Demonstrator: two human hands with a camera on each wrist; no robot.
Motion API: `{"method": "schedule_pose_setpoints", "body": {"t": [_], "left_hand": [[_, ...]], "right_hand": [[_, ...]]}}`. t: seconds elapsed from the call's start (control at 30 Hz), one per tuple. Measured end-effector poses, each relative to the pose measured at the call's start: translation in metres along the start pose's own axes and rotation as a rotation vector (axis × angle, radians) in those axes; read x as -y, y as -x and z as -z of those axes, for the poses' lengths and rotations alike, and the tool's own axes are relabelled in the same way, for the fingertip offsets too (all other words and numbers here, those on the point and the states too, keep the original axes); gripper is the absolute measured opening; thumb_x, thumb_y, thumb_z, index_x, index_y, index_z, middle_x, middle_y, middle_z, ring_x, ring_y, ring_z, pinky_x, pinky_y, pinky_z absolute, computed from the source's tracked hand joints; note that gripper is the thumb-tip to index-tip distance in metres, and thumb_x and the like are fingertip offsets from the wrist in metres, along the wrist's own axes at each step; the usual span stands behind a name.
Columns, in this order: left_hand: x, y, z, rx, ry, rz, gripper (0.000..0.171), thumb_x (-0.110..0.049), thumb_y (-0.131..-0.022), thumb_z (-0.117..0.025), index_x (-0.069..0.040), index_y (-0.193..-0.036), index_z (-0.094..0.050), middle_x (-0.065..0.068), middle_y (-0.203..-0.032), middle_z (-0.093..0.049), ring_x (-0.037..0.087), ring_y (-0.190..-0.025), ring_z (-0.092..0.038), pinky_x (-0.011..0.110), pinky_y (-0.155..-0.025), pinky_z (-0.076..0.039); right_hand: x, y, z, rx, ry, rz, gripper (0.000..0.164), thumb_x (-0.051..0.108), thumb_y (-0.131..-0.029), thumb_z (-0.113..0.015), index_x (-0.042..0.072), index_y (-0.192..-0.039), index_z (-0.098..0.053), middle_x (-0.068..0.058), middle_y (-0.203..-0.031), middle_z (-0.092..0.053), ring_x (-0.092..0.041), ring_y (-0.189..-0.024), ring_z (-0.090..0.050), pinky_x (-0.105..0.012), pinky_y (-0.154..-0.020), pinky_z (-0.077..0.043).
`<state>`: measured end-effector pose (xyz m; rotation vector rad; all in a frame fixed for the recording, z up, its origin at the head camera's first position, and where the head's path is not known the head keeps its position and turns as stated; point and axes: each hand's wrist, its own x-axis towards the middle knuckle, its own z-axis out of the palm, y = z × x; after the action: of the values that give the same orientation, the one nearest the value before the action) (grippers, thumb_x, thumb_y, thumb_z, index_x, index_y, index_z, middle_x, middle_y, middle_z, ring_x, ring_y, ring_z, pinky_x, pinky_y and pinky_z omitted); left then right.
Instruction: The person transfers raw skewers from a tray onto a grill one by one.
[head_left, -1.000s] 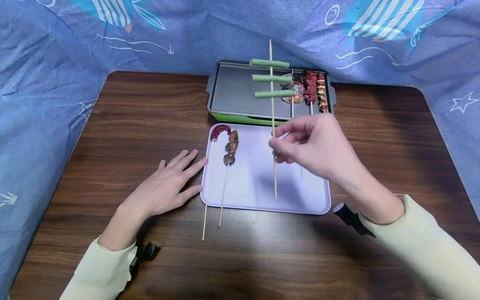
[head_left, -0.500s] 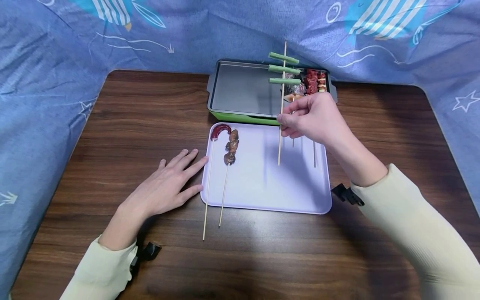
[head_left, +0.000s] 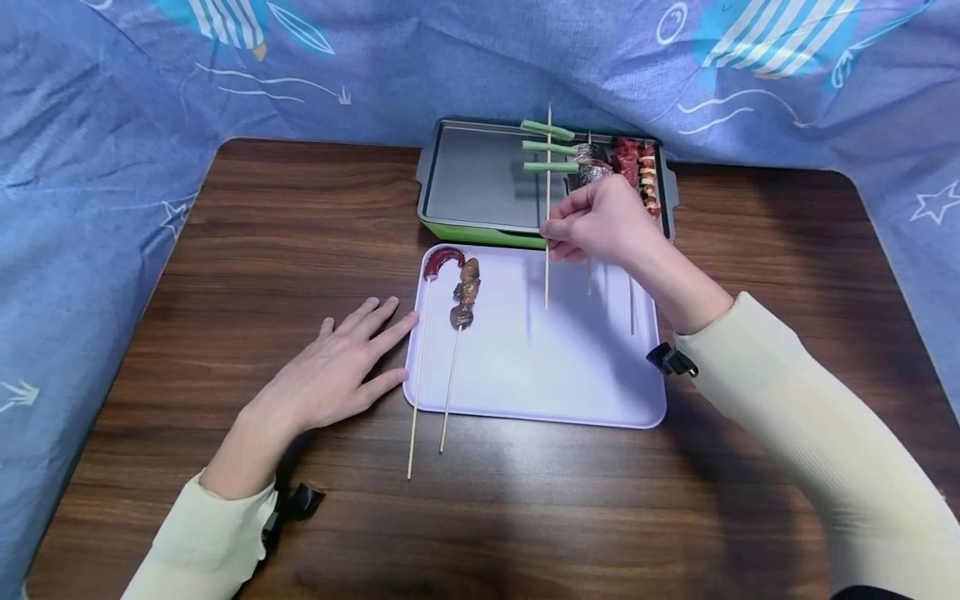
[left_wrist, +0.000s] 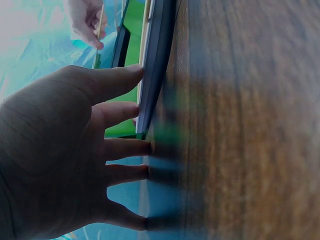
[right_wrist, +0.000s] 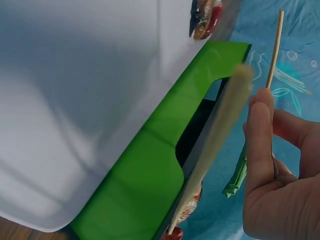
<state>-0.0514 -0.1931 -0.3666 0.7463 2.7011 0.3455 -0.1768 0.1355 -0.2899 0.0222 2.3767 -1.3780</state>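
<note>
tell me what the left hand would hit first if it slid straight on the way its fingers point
Most likely the pale purple tray: the left hand has its thumb and index fingertip at the tray's left edge, seemingly touching it, though exact contact is hard to judge.

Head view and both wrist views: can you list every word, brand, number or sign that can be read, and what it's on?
None: no readable word, label, brand or number in any view.
Blue printed cloth: only drawings, such as striped fish and star outlines.
Green-sided grill with a flat dark-grey top: no lettering visible.
Pale purple rectangular tray: none visible.
Small black devices at the wrists: too small to tell.
</note>
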Motion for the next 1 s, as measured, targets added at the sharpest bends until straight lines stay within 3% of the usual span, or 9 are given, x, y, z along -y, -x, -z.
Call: {"method": "schedule_pose_setpoints", "body": {"t": [0.43,1.0], "left_hand": [[0.0,0.0,0.0,0.004,0.002,0.002,0.07,-0.052,-0.098,-0.05,-0.027,-0.158,-0.022,0.012,-0.162,-0.018,0.035,-0.148,-0.013,0.075,-0.101,-0.022],[0.001,0.001,0.0,-0.006,0.012,0.007,0.07,-0.051,-0.098,-0.051,-0.027,-0.157,-0.023,0.011,-0.162,-0.017,0.034,-0.148,-0.013,0.075,-0.102,-0.021]], "right_hand": [[-0.002,-0.016,-0.007,0.042,0.051,-0.059,0.018,0.007,-0.092,-0.069,-0.009,-0.101,-0.068,-0.012,-0.075,-0.072,-0.02,-0.065,-0.072,-0.037,-0.07,-0.058],[0.001,-0.025,-0.011,0.042,0.044,-0.099,0.022,0.009,-0.093,-0.068,-0.009,-0.106,-0.068,-0.008,-0.068,-0.071,-0.017,-0.061,-0.071,-0.035,-0.068,-0.058]]}}
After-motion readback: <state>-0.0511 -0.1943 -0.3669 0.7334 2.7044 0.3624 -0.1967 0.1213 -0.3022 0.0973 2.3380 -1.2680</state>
